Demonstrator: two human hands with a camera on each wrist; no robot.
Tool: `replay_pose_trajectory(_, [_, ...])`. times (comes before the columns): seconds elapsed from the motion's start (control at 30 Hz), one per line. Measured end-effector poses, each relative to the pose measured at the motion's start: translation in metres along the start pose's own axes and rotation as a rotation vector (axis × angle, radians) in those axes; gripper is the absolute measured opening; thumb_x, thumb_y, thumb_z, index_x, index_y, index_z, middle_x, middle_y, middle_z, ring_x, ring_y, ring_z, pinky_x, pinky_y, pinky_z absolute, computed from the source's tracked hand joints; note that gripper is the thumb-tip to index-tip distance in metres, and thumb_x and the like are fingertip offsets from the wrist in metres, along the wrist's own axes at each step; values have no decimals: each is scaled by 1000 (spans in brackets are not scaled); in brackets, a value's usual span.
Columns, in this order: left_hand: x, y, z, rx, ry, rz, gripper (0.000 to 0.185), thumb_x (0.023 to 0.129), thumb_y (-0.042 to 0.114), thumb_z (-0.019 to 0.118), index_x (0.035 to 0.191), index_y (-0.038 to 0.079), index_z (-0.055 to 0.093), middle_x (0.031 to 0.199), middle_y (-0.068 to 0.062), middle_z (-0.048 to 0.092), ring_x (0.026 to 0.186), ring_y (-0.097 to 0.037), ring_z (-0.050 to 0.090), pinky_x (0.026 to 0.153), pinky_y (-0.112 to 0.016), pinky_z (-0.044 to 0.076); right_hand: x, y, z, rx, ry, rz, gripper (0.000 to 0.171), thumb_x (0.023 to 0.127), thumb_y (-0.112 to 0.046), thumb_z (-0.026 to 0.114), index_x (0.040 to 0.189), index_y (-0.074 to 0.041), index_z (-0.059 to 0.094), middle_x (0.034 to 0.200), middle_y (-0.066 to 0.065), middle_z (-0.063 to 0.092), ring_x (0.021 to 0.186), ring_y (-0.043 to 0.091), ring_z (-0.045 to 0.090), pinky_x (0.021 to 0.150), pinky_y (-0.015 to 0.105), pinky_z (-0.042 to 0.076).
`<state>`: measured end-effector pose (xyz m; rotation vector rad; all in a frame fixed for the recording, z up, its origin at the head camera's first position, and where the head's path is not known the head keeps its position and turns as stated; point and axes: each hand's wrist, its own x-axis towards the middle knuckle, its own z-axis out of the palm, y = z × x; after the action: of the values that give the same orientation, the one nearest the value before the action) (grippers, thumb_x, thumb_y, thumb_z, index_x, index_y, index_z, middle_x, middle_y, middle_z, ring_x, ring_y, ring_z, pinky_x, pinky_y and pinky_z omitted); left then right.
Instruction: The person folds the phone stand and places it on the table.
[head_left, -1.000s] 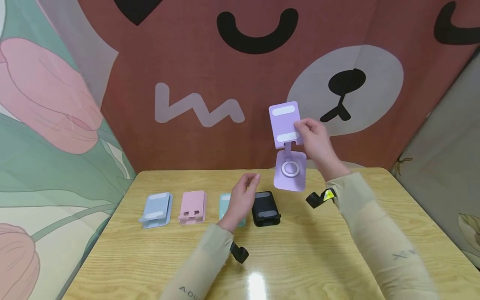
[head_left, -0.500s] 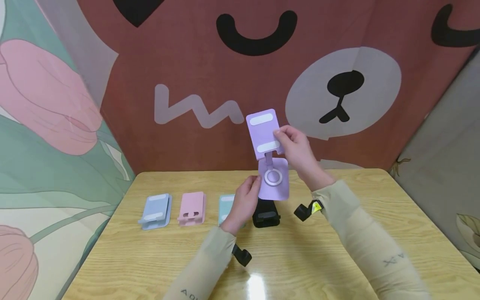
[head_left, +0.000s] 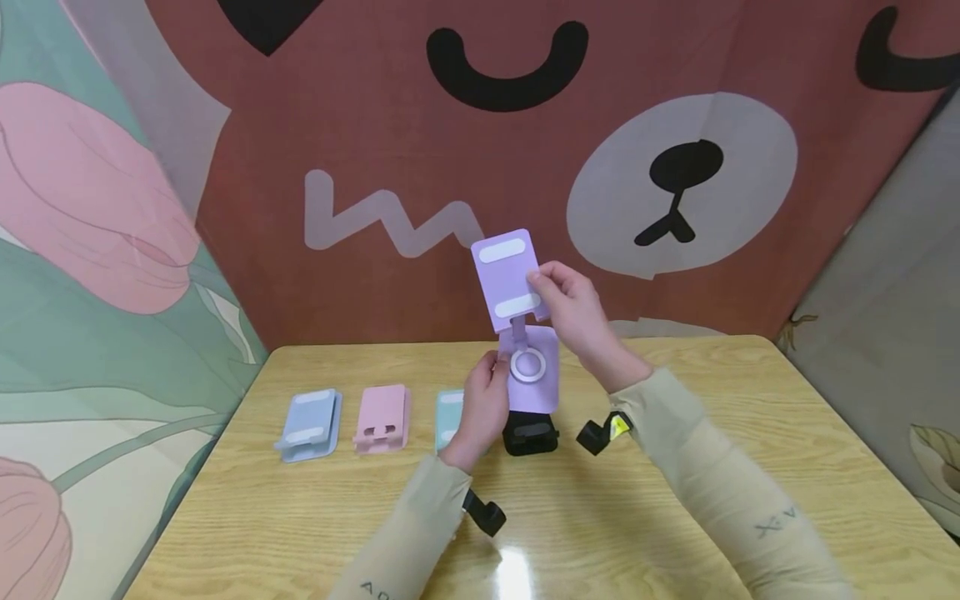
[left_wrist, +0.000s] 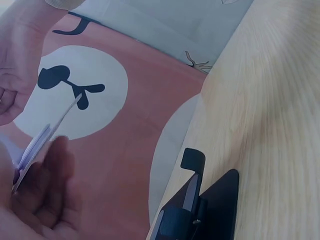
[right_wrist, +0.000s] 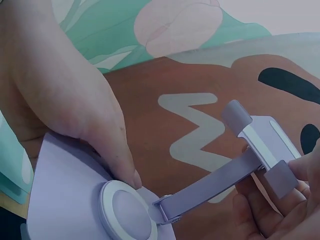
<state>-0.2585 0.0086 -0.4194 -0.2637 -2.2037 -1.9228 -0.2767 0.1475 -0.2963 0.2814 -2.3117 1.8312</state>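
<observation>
While both hands (head_left: 577, 312) grip one purple stand (head_left: 517, 321), four folded stands (head_left: 384, 417) lie below — tabletop

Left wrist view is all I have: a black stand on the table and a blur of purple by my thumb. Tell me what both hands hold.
Observer: One purple phone stand, unfolded and held above the table. The right hand pinches its top plate.
Operator: Give me the left hand.
Observer: The left hand grips the base plate, thumb beside the white ring.
Operator: List what else lies out there.
Observer: Left of the black stand lie folded blue, pink and teal stands.
</observation>
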Motion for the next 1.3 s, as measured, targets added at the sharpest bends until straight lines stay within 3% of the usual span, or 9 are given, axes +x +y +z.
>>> replay_pose_trajectory(0.17, [-1,2,1,-26,70,7,31,110,18,42,112,-5,64,97,-12,66,91,-23,61,84,-42,50,-2,-2,3,3,-15,-21,28,107,-31,54,111,-4,61,108,13,65,98,26,59,81,41,53])
replay_pose_trajectory(0.37, [-2,3,1,-59,135,54,28,109,13,43,101,-4,63,86,-10,62,83,-22,57,76,-38,48,-2,-7,2,-1,-42,-31,40,106,-43,53,121,-7,60,118,11,63,107,27,59,86,46,54])
replay_pose_trajectory(0.57, [-4,3,3,-80,137,70,29,109,15,44,98,-3,62,84,-10,62,81,-21,58,73,-37,48,4,-15,-2,4,-36,-43,48,106,-47,51,134,-8,56,126,11,59,112,27,56,89,47,53])
replay_pose_trajectory(0.73, [-5,2,3,-78,131,73,29,110,15,44,98,-3,63,85,-10,63,82,-20,58,73,-37,47,17,-23,-7,8,-14,-61,51,107,-49,47,134,-7,57,124,12,60,111,28,55,97,43,46])
replay_pose_trajectory(0.9, [-4,1,3,-68,118,75,29,110,14,44,97,-4,63,84,-10,62,80,-20,56,71,-36,46,31,-29,-8,3,-14,-20,62,103,-61,44,137,-13,60,129,7,59,117,25,54,103,45,42])
replay_pose_trajectory(1.13, [-1,-2,3,-8,105,68,29,110,15,44,98,-1,65,79,-6,56,78,-20,52,69,-35,43,41,-29,-7,51,-39,69,52,105,-55,47,125,-12,69,115,10,64,99,28,61,83,42,51])
replay_pose_trajectory(1.3, [2,-2,2,-17,119,59,29,110,14,44,96,-1,64,75,-4,52,76,-19,51,67,-34,42,42,-22,-6,45,-75,78,56,101,-58,52,125,-9,65,109,13,63,96,28,61,80,42,52])
